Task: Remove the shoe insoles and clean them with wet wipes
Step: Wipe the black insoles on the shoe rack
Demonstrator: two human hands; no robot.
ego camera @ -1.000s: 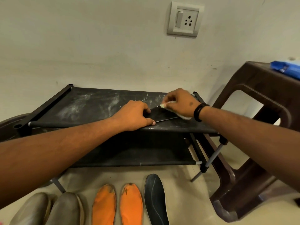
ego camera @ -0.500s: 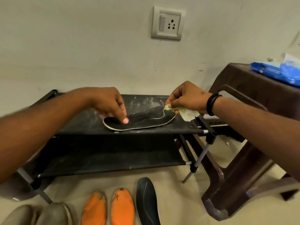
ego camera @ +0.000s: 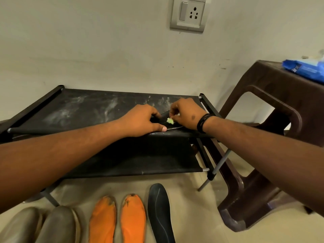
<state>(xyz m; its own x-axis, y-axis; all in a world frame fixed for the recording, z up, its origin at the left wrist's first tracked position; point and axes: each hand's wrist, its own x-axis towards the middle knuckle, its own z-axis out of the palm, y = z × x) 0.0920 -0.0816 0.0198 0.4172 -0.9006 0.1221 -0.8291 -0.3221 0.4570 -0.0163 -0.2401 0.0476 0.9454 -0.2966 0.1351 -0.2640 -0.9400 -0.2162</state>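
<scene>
A black insole (ego camera: 164, 120) lies on the top shelf of the black shoe rack (ego camera: 84, 109), mostly hidden under both hands. My left hand (ego camera: 142, 120) holds it down, thumb at its front edge and fingers curled over it. My right hand (ego camera: 185, 114) pinches a crumpled, pale green-white wet wipe (ego camera: 170, 121) against the insole. On the floor in front lie another black insole (ego camera: 160, 213) and two orange insoles (ego camera: 103, 220) (ego camera: 133, 218). A blue wet-wipe pack (ego camera: 305, 67) sits on the brown plastic stool (ego camera: 273, 106) at the right.
Two grey-brown shoes (ego camera: 42, 227) stand at the bottom left on the beige floor. The rack stands against a white wall with a switch and socket plate (ego camera: 188, 14). The rack top is dusted with white marks. The stool stands close to the rack's right leg.
Half a second ago the insole lay mostly uncovered with my hands at its two ends; now both hands sit close together over its right part. The view has shifted slightly.
</scene>
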